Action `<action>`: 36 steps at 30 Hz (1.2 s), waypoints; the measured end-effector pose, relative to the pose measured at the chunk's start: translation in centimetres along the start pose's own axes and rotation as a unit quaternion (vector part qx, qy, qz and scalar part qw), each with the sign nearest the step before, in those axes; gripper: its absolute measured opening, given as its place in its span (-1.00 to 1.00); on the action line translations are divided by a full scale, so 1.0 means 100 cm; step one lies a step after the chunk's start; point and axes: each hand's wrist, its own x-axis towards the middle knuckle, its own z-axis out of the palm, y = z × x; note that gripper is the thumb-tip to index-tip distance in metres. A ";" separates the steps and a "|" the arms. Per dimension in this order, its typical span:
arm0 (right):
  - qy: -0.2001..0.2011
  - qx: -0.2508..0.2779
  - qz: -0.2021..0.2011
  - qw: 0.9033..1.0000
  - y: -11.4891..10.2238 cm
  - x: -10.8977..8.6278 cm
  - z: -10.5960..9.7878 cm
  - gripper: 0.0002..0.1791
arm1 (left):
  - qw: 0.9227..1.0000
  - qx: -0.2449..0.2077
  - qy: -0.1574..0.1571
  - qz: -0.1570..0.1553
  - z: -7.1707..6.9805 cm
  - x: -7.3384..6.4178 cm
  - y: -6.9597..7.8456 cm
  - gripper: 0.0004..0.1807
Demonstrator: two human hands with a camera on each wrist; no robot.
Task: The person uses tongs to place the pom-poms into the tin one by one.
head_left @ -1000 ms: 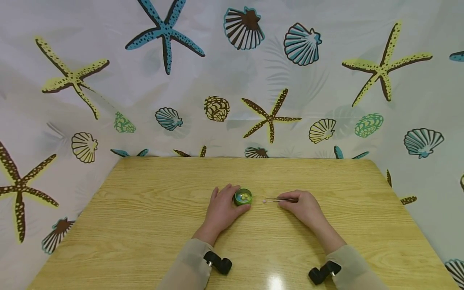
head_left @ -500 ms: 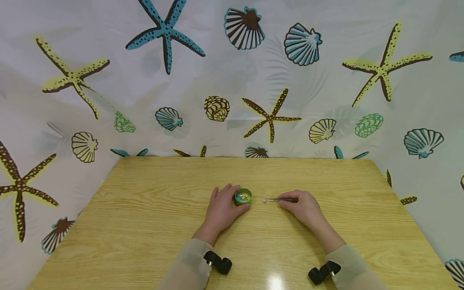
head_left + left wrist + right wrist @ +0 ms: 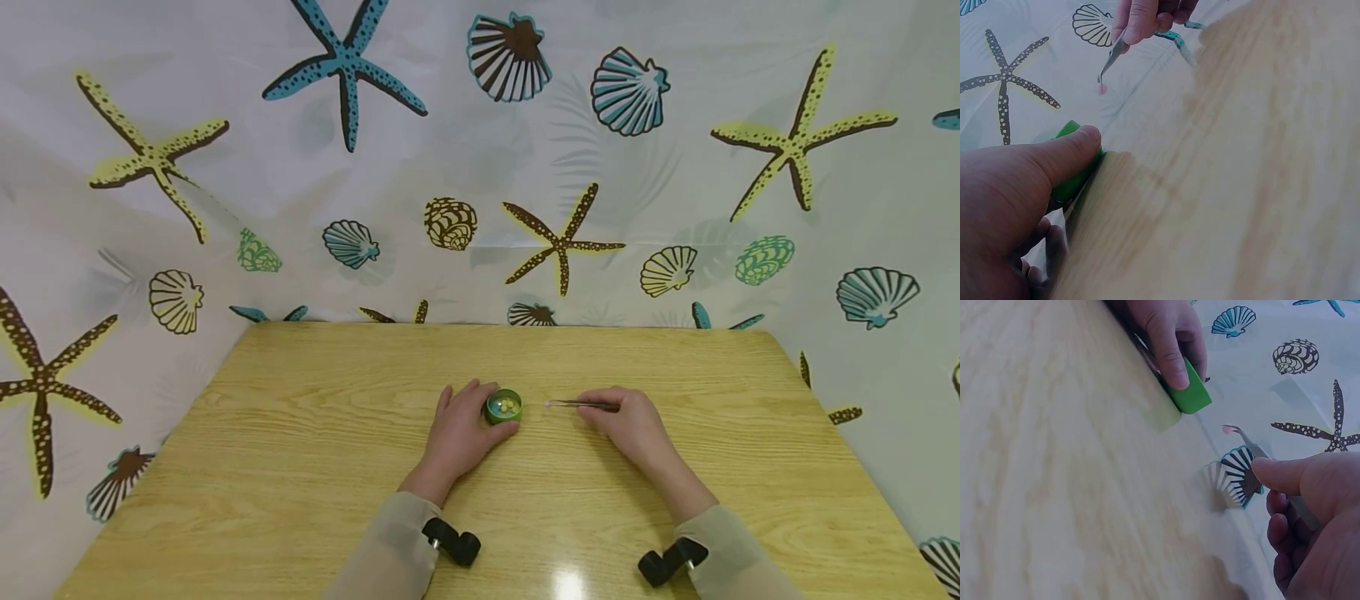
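My left hand [image 3: 460, 429] grips a small round green container [image 3: 492, 417] between thumb and fingers, standing on the wooden table. Several small yellow pieces [image 3: 507, 406] lie inside it. To the right, my right hand [image 3: 628, 419] pinches metal tweezers [image 3: 592, 404], their tips pointing left at the container. At the bent tips sits a tiny pinkish piece [image 3: 1228, 429], held in the air a short way from the container's wall. In the left wrist view the thumb [image 3: 1075, 153] lies along the green wall, and the container's inside is hidden there.
The wooden table [image 3: 330, 375] spreads around both hands. Behind and beside it hangs a white cloth [image 3: 420, 167] printed with starfish and shells. Black camera mounts [image 3: 452, 542] sit on both sleeves.
My right hand has risen slightly, carrying the tweezers and the pinkish piece up from near the tabletop. The left hand and the green container have stayed in place.
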 end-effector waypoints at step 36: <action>-0.005 0.022 -0.037 0.999 -0.039 0.014 0.028 -0.83 | 1.000 0.002 -0.003 -0.002 -0.001 -0.001 0.002 -0.23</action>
